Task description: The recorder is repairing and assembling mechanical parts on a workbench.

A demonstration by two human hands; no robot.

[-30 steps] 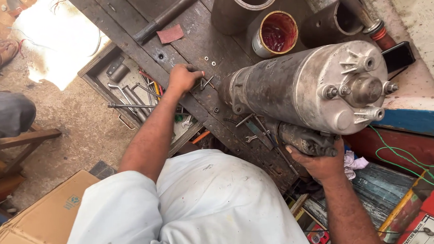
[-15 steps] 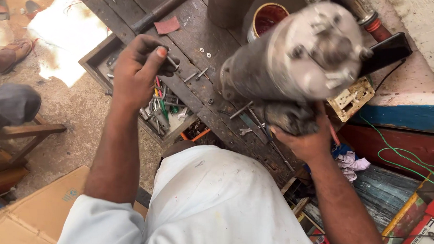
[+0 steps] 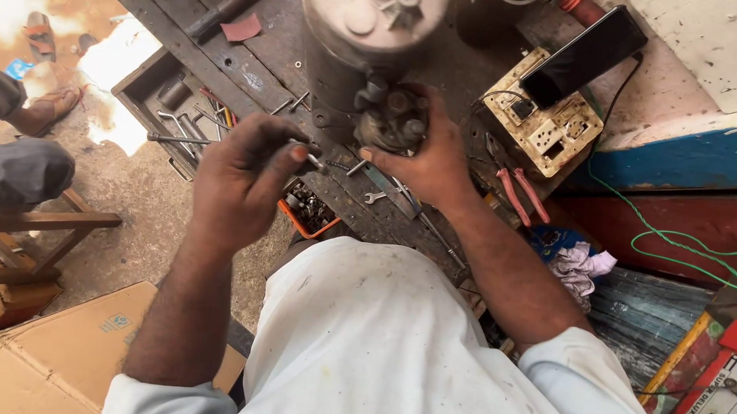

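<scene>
A big grey metal motor body (image 3: 358, 43) stands on the dark, greasy workbench (image 3: 227, 59). My right hand (image 3: 423, 156) grips the small knobbly part (image 3: 392, 122) fixed to the motor's near side. My left hand (image 3: 243, 178) is raised over the bench's front edge and pinches a small metal bolt (image 3: 313, 158) between thumb and fingers, a short way left of the motor.
An open drawer of tools (image 3: 184, 115) and an orange tray of small parts (image 3: 307, 209) sit by the bench. Red-handled pliers (image 3: 520, 192), a yellowed socket board (image 3: 543, 123) and a dark phone (image 3: 586, 51) lie right. A cardboard box (image 3: 61, 347) and someone's sandalled foot (image 3: 49, 106) are left.
The motor has been tipped from lying on its side toward standing upright. My left hand picked up a small bolt from the bench and drew back toward me. My right hand stays on the motor.
</scene>
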